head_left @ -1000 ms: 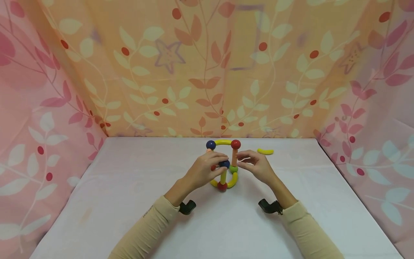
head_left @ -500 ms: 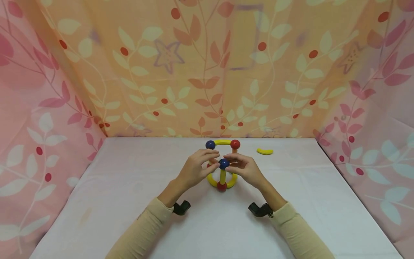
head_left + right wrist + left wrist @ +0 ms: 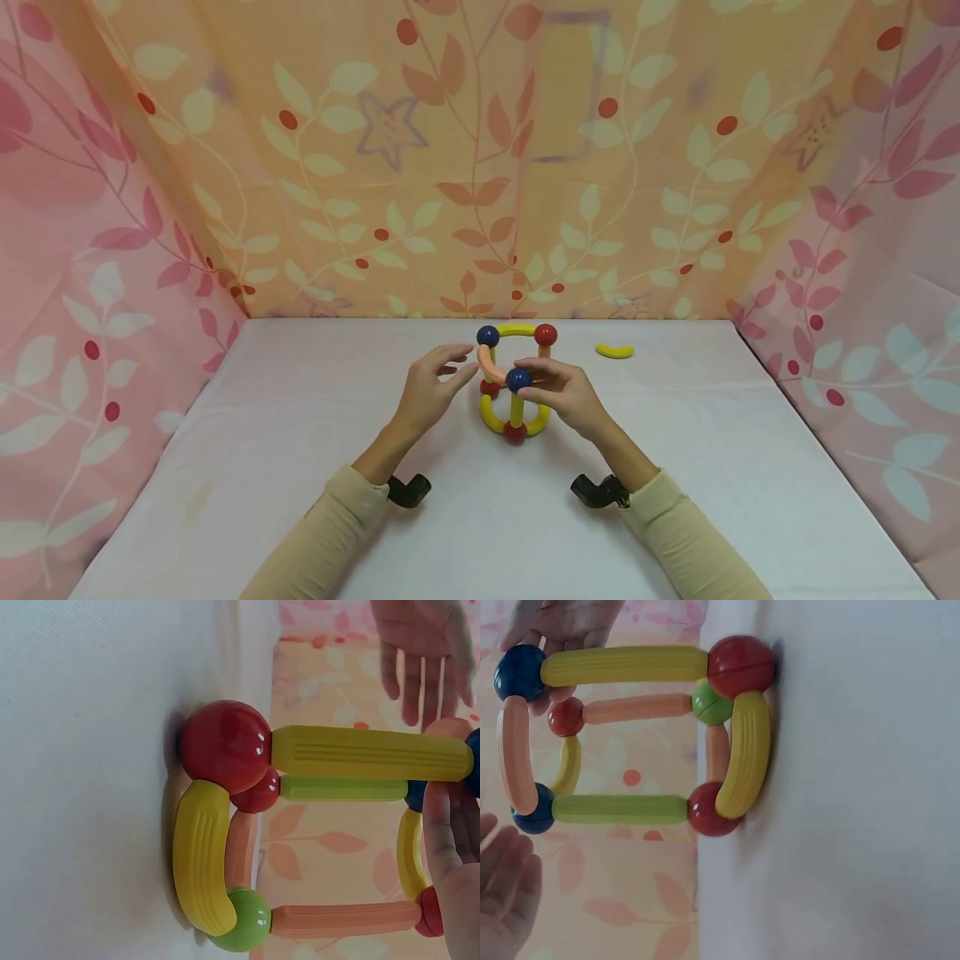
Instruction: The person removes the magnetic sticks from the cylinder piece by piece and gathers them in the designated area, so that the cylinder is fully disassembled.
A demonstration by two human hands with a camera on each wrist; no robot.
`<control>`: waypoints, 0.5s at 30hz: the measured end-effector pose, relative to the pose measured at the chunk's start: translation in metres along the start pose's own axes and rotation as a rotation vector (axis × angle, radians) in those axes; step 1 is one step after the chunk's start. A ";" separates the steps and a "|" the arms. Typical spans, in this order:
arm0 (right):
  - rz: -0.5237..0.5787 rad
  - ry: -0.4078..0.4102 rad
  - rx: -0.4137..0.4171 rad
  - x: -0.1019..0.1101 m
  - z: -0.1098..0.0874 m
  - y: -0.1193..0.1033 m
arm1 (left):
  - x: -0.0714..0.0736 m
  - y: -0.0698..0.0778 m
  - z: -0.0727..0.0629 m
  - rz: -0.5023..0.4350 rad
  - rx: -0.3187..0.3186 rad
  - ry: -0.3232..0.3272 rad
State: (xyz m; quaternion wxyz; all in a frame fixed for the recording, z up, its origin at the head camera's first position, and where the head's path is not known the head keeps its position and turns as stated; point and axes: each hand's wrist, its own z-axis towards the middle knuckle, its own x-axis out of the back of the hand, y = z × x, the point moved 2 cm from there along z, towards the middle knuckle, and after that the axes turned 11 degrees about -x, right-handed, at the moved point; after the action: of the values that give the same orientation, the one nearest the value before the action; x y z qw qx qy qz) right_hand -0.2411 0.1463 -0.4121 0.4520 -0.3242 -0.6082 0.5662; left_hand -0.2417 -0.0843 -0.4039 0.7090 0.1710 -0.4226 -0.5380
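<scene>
A frame of ball-and-stick building toy pieces stands on the table, with straight sticks upright and curved ones joining the balls. At its near top corner, my right hand (image 3: 564, 396) pinches the blue ball (image 3: 518, 380) between fingers and thumb. A peach curved stick (image 3: 488, 365) runs from that ball to the back blue ball (image 3: 488, 336). My left hand (image 3: 433, 389) is just left of this stick, fingers spread and holding nothing. In the left wrist view a yellow stick (image 3: 626, 666) joins the pinched ball to a red ball (image 3: 741, 667) on the table. A green ball (image 3: 244, 920) forms another bottom corner.
One loose yellow curved stick (image 3: 615, 352) lies to the right behind my right hand. The white-covered table (image 3: 300, 400) meets floral cloth walls (image 3: 480, 167) at its back and sides. Black wrist cameras (image 3: 596, 492) hang under both wrists.
My left hand has come off the near blue ball and drawn back to the left, uncovering the peach curved stick. My right hand has moved left onto the near blue ball.
</scene>
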 end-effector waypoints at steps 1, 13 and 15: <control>0.005 0.001 -0.001 0.000 0.000 0.000 | 0.000 -0.002 -0.001 -0.035 0.051 0.008; 0.019 0.005 -0.010 -0.001 -0.001 0.001 | -0.014 -0.012 -0.005 -0.475 0.505 -0.029; 0.011 0.004 -0.007 -0.001 -0.001 0.001 | -0.016 -0.011 -0.005 -0.527 0.551 -0.026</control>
State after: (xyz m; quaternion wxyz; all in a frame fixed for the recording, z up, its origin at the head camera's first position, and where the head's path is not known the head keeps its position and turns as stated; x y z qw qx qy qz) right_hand -0.2397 0.1456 -0.4132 0.4491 -0.3302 -0.6076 0.5658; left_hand -0.2454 -0.0750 -0.4208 0.4686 0.4511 -0.5018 -0.5703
